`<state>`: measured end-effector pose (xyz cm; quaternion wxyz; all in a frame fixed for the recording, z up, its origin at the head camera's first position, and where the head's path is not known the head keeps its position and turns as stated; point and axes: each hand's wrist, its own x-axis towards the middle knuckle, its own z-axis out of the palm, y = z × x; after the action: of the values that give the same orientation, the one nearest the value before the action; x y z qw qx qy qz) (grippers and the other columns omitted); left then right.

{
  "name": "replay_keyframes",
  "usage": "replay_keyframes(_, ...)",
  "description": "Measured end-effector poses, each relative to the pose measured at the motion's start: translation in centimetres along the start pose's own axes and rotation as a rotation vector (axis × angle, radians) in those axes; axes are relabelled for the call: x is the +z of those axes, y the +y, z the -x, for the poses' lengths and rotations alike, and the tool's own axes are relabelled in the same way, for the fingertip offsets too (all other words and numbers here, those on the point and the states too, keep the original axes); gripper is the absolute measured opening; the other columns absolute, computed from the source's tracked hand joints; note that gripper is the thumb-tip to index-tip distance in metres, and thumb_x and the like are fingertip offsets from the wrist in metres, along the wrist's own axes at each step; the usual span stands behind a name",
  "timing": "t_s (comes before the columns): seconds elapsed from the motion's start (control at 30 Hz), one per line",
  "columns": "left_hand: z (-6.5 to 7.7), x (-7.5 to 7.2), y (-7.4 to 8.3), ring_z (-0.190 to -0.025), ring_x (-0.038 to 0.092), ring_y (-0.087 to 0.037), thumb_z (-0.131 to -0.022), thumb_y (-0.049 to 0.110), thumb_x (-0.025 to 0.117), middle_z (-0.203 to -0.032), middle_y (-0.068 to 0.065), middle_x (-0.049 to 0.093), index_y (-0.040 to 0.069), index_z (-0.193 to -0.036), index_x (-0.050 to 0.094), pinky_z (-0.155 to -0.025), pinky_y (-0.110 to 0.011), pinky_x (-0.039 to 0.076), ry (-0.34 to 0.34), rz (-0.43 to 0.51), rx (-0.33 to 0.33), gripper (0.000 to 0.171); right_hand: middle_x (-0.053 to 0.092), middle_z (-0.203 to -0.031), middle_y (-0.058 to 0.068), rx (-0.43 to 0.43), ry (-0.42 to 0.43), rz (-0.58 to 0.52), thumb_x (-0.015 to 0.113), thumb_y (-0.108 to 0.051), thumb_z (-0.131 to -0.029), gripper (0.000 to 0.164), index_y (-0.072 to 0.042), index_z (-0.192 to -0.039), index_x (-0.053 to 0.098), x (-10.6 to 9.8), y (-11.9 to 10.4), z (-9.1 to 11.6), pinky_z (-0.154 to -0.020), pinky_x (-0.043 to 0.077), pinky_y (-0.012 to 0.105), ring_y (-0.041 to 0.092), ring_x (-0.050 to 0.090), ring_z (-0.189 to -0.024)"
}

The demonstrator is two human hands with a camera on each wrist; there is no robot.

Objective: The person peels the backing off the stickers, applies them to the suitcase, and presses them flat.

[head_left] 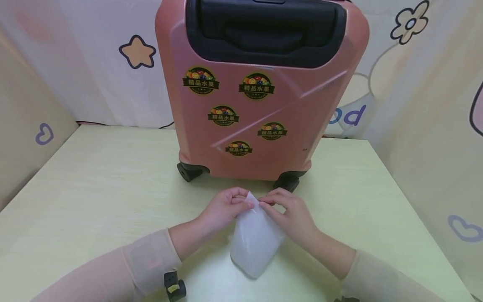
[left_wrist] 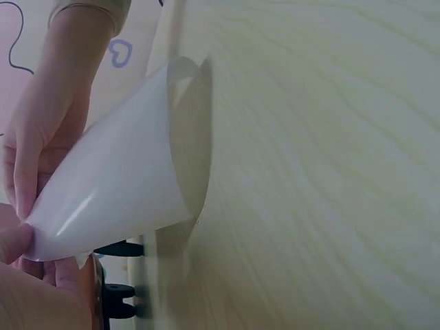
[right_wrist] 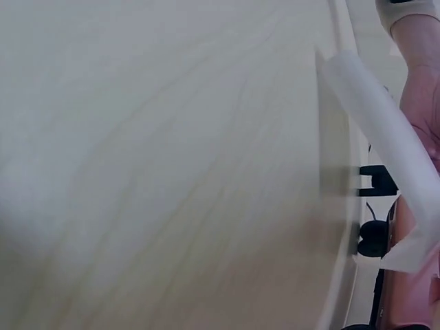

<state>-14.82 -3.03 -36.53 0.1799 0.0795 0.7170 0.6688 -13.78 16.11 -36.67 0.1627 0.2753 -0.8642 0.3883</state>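
A glossy white sheet (head_left: 254, 243) hangs curved between both hands, its lower end close over the table. My left hand (head_left: 226, 206) pinches its top corner between thumb and fingers. At the upper right edge, thumb and fingertips of my right hand (head_left: 292, 214) pinch the sheet close beside the left thumb. The left wrist view shows the sheet (left_wrist: 117, 165) bowed, its far edge curling over the tabletop. Behind the hands stands a pink suitcase (head_left: 241, 167) bearing several round fruit stickers (head_left: 201, 81). In the right wrist view, the sheet (right_wrist: 385, 124) partly covers the left hand (right_wrist: 421, 103).
The suitcase stands on black wheels (head_left: 190, 171) on the pale wooden table (head_left: 94, 188), just beyond the hands. Its black handle recess (head_left: 264, 50) faces me. Printed curtains (head_left: 86, 63) close off the back and sides. A black wrist device (head_left: 175, 286) sits at the left sleeve.
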Motion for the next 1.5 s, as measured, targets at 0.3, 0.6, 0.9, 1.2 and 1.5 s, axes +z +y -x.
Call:
replay_keyframes(0.3, -0.2, -0.1, -0.1, -0.088, 0.065, -0.019, -0.089, 0.009, 0.062, -0.101, -0.014, 0.069, 0.000, -0.113, 0.059, -0.077, -0.033, 0.051, -0.004, -0.038, 0.008, 0.026, 0.064, -0.080, -0.006, 0.025, 0.037, -0.014, 0.078, -0.005, -0.074, 0.010, -0.009, -0.081, 0.072, -0.3, 0.3, -0.2, -0.065, 0.050, 0.031, 0.008, 0.059, -0.078)
replay_keyframes(0.6, -0.8, -1.5, -0.2, -0.086, 0.064, -0.019, -0.090, 0.012, 0.061, -0.100, -0.010, 0.069, 0.005, -0.117, 0.058, -0.077, -0.034, 0.052, -0.064, -0.147, -0.024, 0.028, 0.063, -0.079, -0.007, 0.111, 0.045, -0.047, 0.075, -0.006, -0.077, 0.005, -0.009, -0.080, 0.072, -1.0, 0.1, -0.3, -0.065, 0.052, 0.029, 0.007, 0.058, -0.075)
replay_keyframes(0.9, -2.3, -3.9, -0.4, -0.075, 0.058, -0.014, -0.089, 0.009, 0.060, -0.090, -0.006, 0.067, 0.001, -0.113, 0.061, -0.069, -0.027, 0.047, -0.216, -0.421, 0.067, 0.026, 0.063, -0.078, -0.006, 0.201, 0.066, -0.039, 0.075, -0.005, -0.078, 0.005, -0.008, -0.080, 0.071, -1.7, 0.5, -0.1, -0.069, 0.051, 0.031, 0.010, 0.057, -0.074)
replay_keyframes(1.2, -3.0, -5.0, -0.2, -0.091, 0.060, -0.018, -0.084, 0.002, 0.064, -0.095, -0.006, 0.066, 0.000, -0.108, 0.064, -0.083, -0.031, 0.046, -0.309, -0.732, 0.151, 0.024, 0.063, -0.078, -0.003, 0.241, 0.089, -0.050, 0.074, -0.003, -0.078, 0.006, -0.007, -0.082, 0.070, -2.1, 1.1, -0.1, -0.070, 0.050, 0.028, 0.012, 0.055, -0.071)
replay_keyframes(1.5, -2.5, -4.3, 0.4, -0.091, 0.062, -0.017, -0.083, 0.008, 0.069, -0.100, -0.004, 0.067, 0.003, -0.112, 0.065, -0.086, -0.032, 0.046, -0.229, -0.829, 0.198, 0.030, 0.060, -0.079, 0.001, 0.258, 0.129, -0.080, 0.072, -0.004, -0.081, 0.006, -0.005, -0.083, 0.067, -2.6, 0.8, -0.3, -0.069, 0.049, 0.028, 0.014, 0.055, -0.075)
